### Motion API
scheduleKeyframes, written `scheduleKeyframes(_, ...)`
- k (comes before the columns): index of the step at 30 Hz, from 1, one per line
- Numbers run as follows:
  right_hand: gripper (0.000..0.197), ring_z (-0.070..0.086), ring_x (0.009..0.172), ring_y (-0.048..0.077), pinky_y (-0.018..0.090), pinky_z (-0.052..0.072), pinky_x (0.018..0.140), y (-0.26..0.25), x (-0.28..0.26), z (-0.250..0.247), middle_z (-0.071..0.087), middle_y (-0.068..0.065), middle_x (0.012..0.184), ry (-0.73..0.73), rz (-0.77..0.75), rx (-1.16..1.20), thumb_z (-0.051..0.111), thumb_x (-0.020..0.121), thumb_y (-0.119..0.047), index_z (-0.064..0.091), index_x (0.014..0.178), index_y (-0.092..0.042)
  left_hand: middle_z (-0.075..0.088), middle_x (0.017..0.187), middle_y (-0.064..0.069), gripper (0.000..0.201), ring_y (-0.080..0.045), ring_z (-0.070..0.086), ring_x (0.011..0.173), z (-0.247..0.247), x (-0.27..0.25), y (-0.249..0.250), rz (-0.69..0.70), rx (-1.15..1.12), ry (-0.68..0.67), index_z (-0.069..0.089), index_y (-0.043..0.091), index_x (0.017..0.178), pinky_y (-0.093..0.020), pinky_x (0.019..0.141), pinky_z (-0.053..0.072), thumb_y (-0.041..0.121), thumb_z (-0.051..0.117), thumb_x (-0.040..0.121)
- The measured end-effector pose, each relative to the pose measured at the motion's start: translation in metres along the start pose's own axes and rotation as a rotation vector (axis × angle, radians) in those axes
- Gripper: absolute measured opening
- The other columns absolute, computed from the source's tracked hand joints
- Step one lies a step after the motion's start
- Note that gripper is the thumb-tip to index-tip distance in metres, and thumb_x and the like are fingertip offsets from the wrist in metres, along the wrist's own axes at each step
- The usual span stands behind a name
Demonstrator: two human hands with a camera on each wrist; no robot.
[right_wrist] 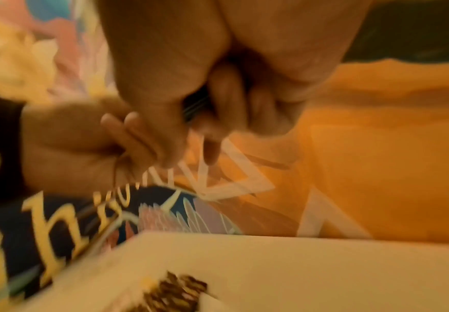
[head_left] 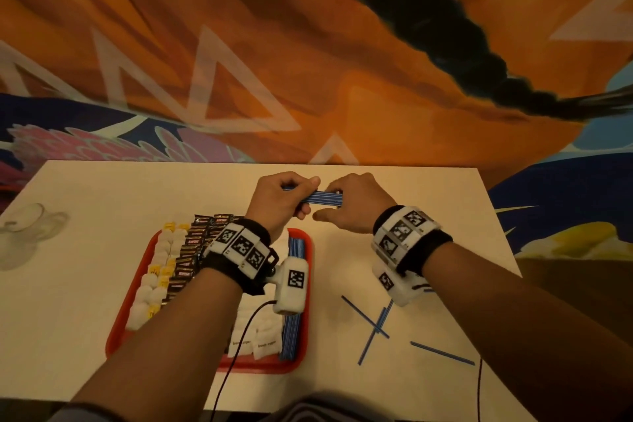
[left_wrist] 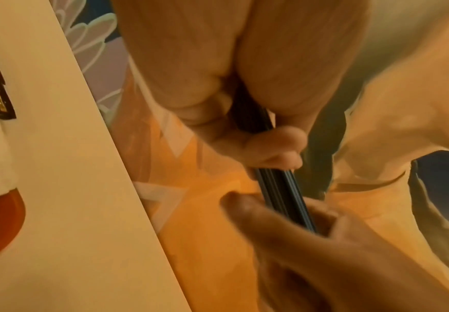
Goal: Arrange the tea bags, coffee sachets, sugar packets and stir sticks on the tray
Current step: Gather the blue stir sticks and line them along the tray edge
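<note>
— That red tray (head_left: 301, 358) looks like smooth plastic with a slight sheen; the desk (head_left: 85, 284) under it is pale and matt.

— And the blue stir sticks (head_left: 317, 198) in the hands beyond the tray are ribbed, thin plastic by the look.

— The coffee sachets (head_left: 191, 250) on the tray are dark glossy foil. Left of them the tea bags (head_left: 150, 284) look soft, fibrous paper.

— The sugar packets (head_left: 260, 336) on the tray are plain matt white paper. Clear glassware (head_left: 27, 233) stands left of the tray.

Red tray (head_left: 301, 361); blue striped sticks (head_left: 320, 197); white tea bags (head_left: 161, 252) with yellow tags; dark brown sachets (head_left: 191, 247); white sugar packets (head_left: 267, 344); cream table (head_left: 85, 284); orange wall (head_left: 308, 62).
</note>
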State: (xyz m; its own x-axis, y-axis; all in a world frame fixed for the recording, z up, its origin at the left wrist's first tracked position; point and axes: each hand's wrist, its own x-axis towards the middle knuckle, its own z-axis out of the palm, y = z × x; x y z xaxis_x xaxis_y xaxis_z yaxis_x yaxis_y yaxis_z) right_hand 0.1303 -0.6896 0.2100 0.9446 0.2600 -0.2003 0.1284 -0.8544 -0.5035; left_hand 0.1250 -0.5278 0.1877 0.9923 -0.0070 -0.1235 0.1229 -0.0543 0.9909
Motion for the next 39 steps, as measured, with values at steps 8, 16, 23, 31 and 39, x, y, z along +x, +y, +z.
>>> scheduleKeyframes(8, 0.060, 0.068, 0.098, 0.015, 0.033, 0.048, 0.095, -0.008, 0.018, 0.034, 0.072, 0.004, 0.106, 0.098, 0.198, 1.120, 0.048, 0.089, -0.066, 0.067, 0.111, -0.013, 0.057, 0.057, -0.004, 0.021, -0.016, 0.052, 0.046, -0.011, -0.007, -0.024, -0.044, -0.054, 0.066, 0.068, 0.000, 0.078, -0.025, 0.044, 0.042, 0.017, 0.070, 0.091)
scheduleKeyframes(16, 0.034, 0.071, 0.073, 0.016, 0.029, 0.056, 0.065, -0.002, 0.006, 0.067, 0.074, 0.005, 0.095, -0.511, 0.082, 0.563, 0.071, 0.087, -0.034, 0.064, 0.112, -0.012, 0.061, 0.052, -0.008, 0.022, -0.016, 0.051, 0.040, -0.041, -0.012, -0.046, -0.081, 0.200, -0.067, 0.071, -0.002, 0.075, -0.024, 0.044, 0.044, 0.015, 0.074, 0.089)
scheduleKeyframes(23, 0.022, 0.056, 0.058, 0.020, 0.027, 0.046, 0.057, -0.005, 0.002, 0.113, 0.058, 0.005, 0.066, -0.443, 0.193, 0.165, 0.064, 0.089, -0.029, 0.061, 0.081, -0.009, 0.067, 0.085, -0.014, 0.041, -0.020, 0.058, 0.049, -0.047, -0.022, -0.084, -0.375, -0.060, 0.039, 0.057, 0.007, 0.107, -0.027, 0.047, 0.049, 0.039, 0.072, 0.086)
scheduleKeyframes(31, 0.017, 0.062, 0.085, 0.028, 0.031, 0.049, 0.066, -0.006, -0.023, 0.188, 0.063, 0.013, 0.096, -0.334, 0.360, 0.200, 0.056, 0.090, -0.020, 0.059, 0.099, -0.006, 0.062, 0.076, -0.016, 0.033, -0.021, 0.054, 0.050, -0.031, -0.052, -0.143, -0.568, -0.092, 0.005, 0.061, 0.002, 0.103, -0.030, 0.052, 0.047, 0.034, 0.052, 0.103)
scheduleKeyframes(39, 0.045, 0.059, 0.081, 0.017, 0.023, 0.043, 0.060, 0.014, -0.048, 0.232, 0.060, -0.002, 0.093, -0.579, 0.250, 0.329, 0.075, 0.077, -0.044, 0.053, 0.109, -0.020, 0.060, 0.052, -0.009, 0.033, -0.022, 0.053, 0.043, -0.041, -0.048, -0.176, -0.576, 0.484, -0.269, 0.055, 0.008, 0.076, -0.030, 0.052, 0.047, 0.023, 0.044, 0.103)
